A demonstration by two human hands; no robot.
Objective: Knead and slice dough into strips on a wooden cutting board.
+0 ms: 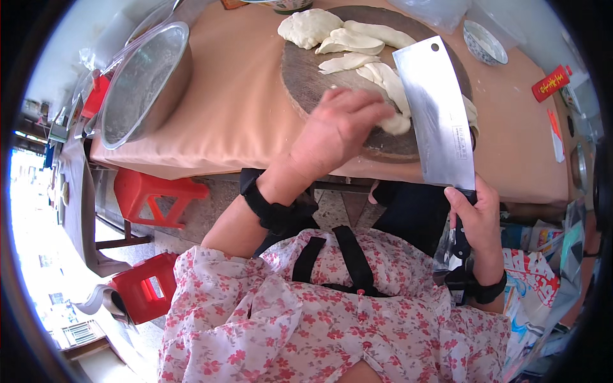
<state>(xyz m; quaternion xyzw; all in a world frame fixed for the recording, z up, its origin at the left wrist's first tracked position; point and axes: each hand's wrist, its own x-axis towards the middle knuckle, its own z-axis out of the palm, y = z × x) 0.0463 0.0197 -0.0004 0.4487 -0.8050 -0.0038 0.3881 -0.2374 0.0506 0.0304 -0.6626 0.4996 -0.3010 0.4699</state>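
A cleaver (437, 121) with a broad steel blade is upright in my right hand (476, 214), whose fingers wrap round its black handle. My left hand (345, 127) is over the round wooden board (300, 80), its fingers curled and slightly blurred beside a short piece of dough (396, 124); whether they grip anything is hidden. A lump of dough (306, 27) and several long dough strips (348, 42) lie farther back on the board. The blade hides part of the board and dough on the right.
A large steel bowl (118, 127) sits on the cloth-covered table (223, 76) at left. A patterned bowl (485, 41) and red packet (550, 83) are at right. Red plastic stools (143, 191) stand below left; bags (530, 281) crowd the lower right.
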